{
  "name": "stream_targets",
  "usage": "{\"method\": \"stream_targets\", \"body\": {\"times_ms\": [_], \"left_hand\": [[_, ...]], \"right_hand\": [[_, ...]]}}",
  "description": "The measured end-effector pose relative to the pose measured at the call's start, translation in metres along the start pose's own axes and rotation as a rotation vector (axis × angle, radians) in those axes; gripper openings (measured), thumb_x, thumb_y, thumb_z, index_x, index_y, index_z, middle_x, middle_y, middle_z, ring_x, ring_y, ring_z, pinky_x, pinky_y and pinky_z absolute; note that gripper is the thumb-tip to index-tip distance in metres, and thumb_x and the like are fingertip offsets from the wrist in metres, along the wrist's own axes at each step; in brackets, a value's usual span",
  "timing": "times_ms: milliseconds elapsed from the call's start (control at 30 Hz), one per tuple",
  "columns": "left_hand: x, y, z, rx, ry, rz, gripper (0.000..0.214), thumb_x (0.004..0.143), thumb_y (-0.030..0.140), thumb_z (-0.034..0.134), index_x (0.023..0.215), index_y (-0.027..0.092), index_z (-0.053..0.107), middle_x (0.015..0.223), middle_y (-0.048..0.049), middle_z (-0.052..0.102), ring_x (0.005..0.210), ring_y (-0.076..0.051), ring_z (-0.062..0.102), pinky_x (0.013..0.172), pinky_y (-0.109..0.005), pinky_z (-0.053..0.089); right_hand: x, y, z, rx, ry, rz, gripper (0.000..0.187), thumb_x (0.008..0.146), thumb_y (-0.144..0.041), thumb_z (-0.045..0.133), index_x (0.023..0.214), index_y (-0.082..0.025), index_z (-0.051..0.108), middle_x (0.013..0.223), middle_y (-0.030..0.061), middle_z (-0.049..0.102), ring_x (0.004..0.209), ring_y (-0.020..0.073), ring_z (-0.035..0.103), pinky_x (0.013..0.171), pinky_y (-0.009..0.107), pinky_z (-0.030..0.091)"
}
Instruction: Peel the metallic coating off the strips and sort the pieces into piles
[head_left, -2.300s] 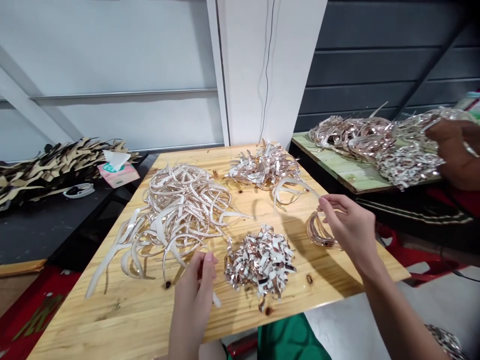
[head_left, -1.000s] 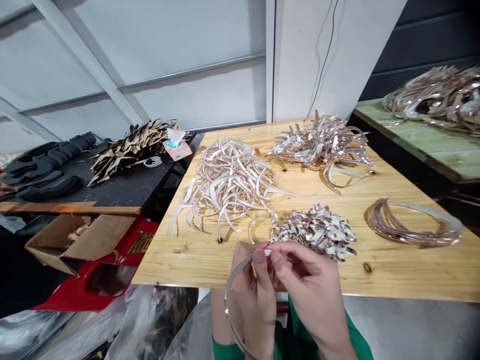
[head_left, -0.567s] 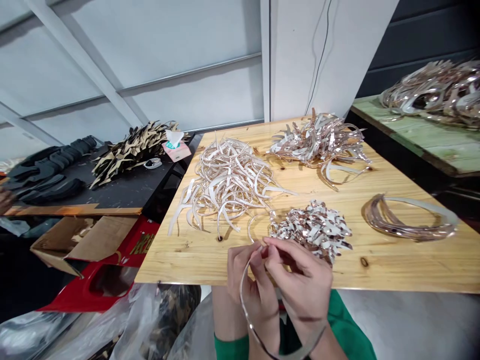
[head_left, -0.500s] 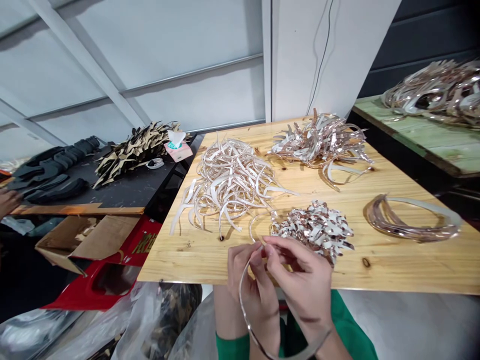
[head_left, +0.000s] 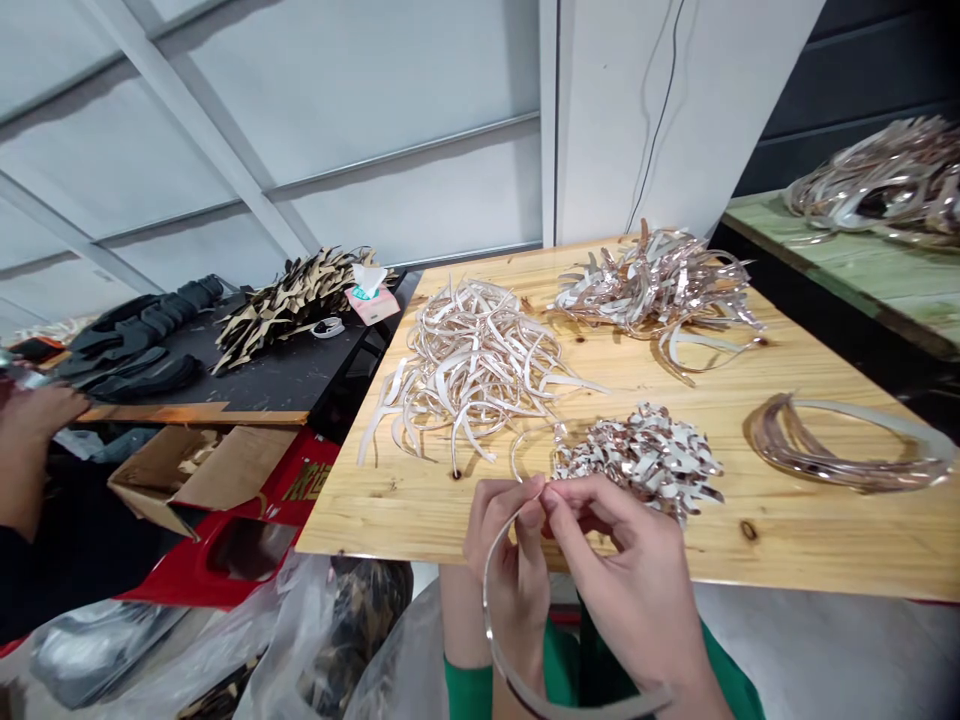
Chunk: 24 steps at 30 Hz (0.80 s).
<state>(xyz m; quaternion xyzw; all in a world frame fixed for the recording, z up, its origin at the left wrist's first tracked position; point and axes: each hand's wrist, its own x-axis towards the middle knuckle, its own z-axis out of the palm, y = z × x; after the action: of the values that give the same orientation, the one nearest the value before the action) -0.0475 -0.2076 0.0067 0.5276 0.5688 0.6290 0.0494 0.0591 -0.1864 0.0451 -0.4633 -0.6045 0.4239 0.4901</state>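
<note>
A thin curved strip (head_left: 489, 610), shiny on one side and pale on the other, arcs down from my fingertips and loops back below my right wrist. My left hand (head_left: 510, 545) is closed, pinching this strip near its upper end between thumb and fingers. The fingers of my right hand (head_left: 626, 550) are pinched against the same end, touching the left fingertips; the very tip is hidden between them. Just beyond my right hand lies a heap of small shiny offcuts (head_left: 645, 455). Farther off to the left is a tangled pile of similar curved strips (head_left: 480, 360).
On the wooden table (head_left: 810, 540) are another strip pile (head_left: 667, 280) at the back and a bundle of curved strips (head_left: 847, 470) at right. Leftward, a dark table (head_left: 262, 385) holds black pieces (head_left: 150, 330) and a tissue pack (head_left: 373, 300). Another person's hand (head_left: 45, 410) is there.
The view has shifted slightly, so the scene sits farther right. My fingertips stay together at the strip's end, with the right hand a little lower. More of the other person's arm shows at left.
</note>
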Motion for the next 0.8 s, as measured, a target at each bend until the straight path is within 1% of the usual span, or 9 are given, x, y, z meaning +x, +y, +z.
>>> {"method": "stream_targets", "body": {"times_ms": [133,233,367,467,533,600,667,733,800], "left_hand": [[0.01,0.006,-0.005,0.007,-0.032,0.053,0.025,0.109,0.031,0.059,0.097,0.022,0.078,0.084,-0.0033,0.075,0.077,-0.018,0.07,0.07,-0.026,0.056],[0.012,0.008,-0.006,0.009,-0.044,0.048,0.021,0.107,0.027,0.06,0.098,0.022,0.078,0.083,-0.0032,0.074,0.077,-0.018,0.071,0.07,-0.026,0.056],[0.007,0.01,-0.003,0.008,-0.009,-0.162,0.024,0.109,0.032,0.059,0.095,0.023,0.077,0.082,-0.0018,0.073,0.079,-0.017,0.07,0.075,-0.026,0.055],[0.005,0.011,-0.002,-0.072,0.159,-0.357,0.037,0.11,0.044,0.055,0.086,0.021,0.074,0.068,0.0006,0.063,0.062,-0.015,0.059,0.06,-0.025,0.049],[0.004,0.01,-0.002,-0.073,0.264,-0.421,0.042,0.109,0.049,0.054,0.085,0.02,0.074,0.066,0.0005,0.06,0.058,-0.015,0.056,0.055,-0.025,0.046],[0.003,0.007,-0.003,-0.008,0.26,-0.428,0.041,0.107,0.052,0.057,0.088,0.02,0.076,0.074,-0.0026,0.067,0.066,-0.018,0.063,0.059,-0.026,0.05],[0.0,0.005,-0.004,0.031,0.168,-0.407,0.037,0.107,0.049,0.057,0.093,0.021,0.078,0.085,-0.0053,0.073,0.078,-0.021,0.069,0.069,-0.029,0.055],[-0.002,0.002,-0.005,0.017,0.1,-0.346,0.032,0.109,0.044,0.057,0.097,0.023,0.078,0.093,-0.0058,0.074,0.086,-0.022,0.071,0.077,-0.031,0.057],[-0.003,-0.001,-0.005,0.016,0.08,-0.246,0.026,0.109,0.037,0.057,0.101,0.025,0.079,0.096,-0.0044,0.073,0.09,-0.02,0.071,0.082,-0.03,0.057]], "right_hand": [[0.004,-0.005,0.003,0.002,0.018,0.0,0.019,0.096,-0.03,0.065,0.079,-0.022,0.071,0.072,0.0009,0.073,0.065,0.0183,0.07,0.059,0.027,0.052],[0.005,-0.005,0.007,0.0,0.037,0.016,0.015,0.091,-0.026,0.066,0.078,-0.022,0.071,0.069,0.0001,0.071,0.062,0.0181,0.067,0.058,0.027,0.051],[0.007,0.002,0.011,-0.011,0.049,0.021,0.008,0.087,-0.023,0.067,0.08,-0.022,0.071,0.072,-0.001,0.07,0.066,0.0182,0.067,0.063,0.028,0.051],[0.011,0.007,0.012,-0.025,0.088,0.019,0.006,0.085,-0.022,0.068,0.079,-0.022,0.07,0.072,-0.0011,0.07,0.066,0.018,0.065,0.063,0.028,0.05],[0.012,0.008,0.012,-0.001,0.071,0.043,0.007,0.088,-0.025,0.069,0.081,-0.022,0.071,0.074,-0.0004,0.071,0.065,0.0182,0.066,0.062,0.027,0.051],[0.012,0.006,0.014,0.053,0.0,0.075,0.01,0.093,-0.03,0.069,0.089,-0.022,0.073,0.077,0.0011,0.074,0.068,0.0192,0.07,0.061,0.027,0.054],[0.01,0.004,0.016,0.099,-0.073,0.092,0.014,0.096,-0.035,0.068,0.096,-0.022,0.075,0.083,0.0028,0.077,0.072,0.0204,0.074,0.064,0.027,0.057],[0.008,0.003,0.018,0.119,-0.088,0.087,0.015,0.098,-0.036,0.068,0.098,-0.022,0.074,0.086,0.0037,0.078,0.077,0.0211,0.077,0.068,0.027,0.06],[0.006,0.004,0.019,0.125,-0.081,0.077,0.015,0.099,-0.036,0.068,0.097,-0.022,0.074,0.086,0.0037,0.078,0.078,0.021,0.078,0.069,0.027,0.061]]}}
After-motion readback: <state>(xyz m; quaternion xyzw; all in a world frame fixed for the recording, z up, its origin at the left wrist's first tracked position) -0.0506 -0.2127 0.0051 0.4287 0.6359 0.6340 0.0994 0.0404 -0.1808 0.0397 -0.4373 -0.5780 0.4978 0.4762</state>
